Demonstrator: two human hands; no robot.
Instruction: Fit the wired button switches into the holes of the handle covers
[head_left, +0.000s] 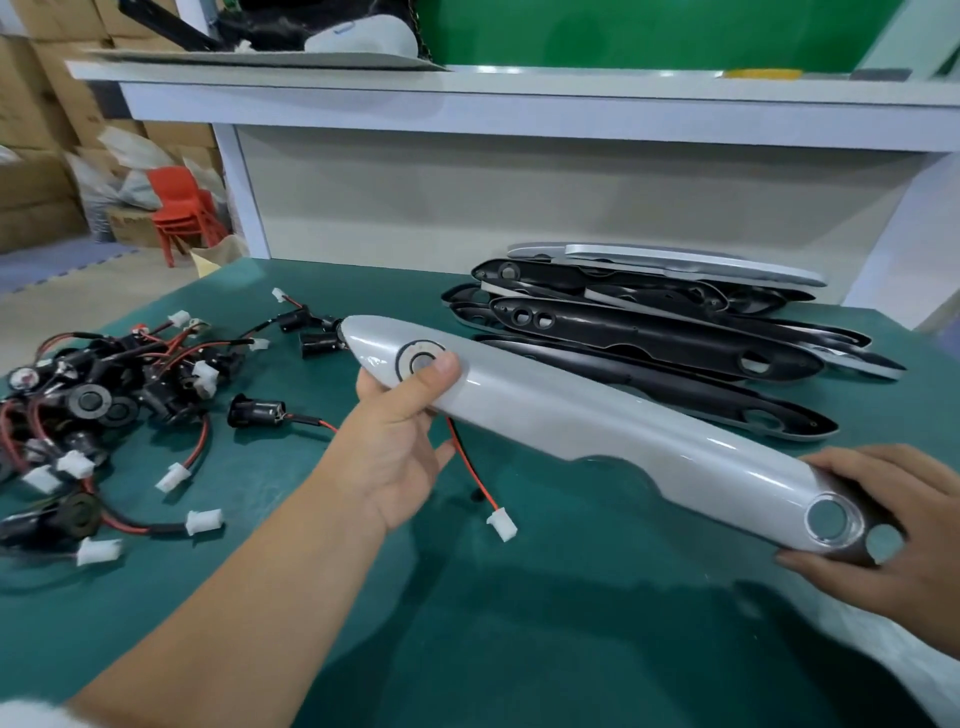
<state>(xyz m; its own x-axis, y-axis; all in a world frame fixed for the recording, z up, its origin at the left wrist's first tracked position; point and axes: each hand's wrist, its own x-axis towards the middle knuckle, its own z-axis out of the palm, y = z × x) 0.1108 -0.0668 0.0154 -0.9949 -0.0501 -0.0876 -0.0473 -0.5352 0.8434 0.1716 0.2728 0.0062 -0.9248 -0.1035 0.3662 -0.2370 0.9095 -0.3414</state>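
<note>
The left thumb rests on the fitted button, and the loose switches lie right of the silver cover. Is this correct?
No: the head view shows the loose switches left of the silver cover; the left thumb does rest on the fitted button.

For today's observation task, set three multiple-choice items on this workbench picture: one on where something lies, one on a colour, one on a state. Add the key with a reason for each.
1. Where is the pile of loose switches?
A. On the table, left of the held cover
B. On the floor
C. In the person's lap

2. What colour is the table top?
A. Red
B. White
C. Green

3. How is the silver cover held?
A. By the left hand only
B. By both hands
C. By neither hand

Key:
1 A, the tangle of wired switches lies on the table beside the left hand.
2 C, the surface is dark green.
3 B, the left hand grips one end, thumb on the fitted switch, and the right hand grips the other.
</note>
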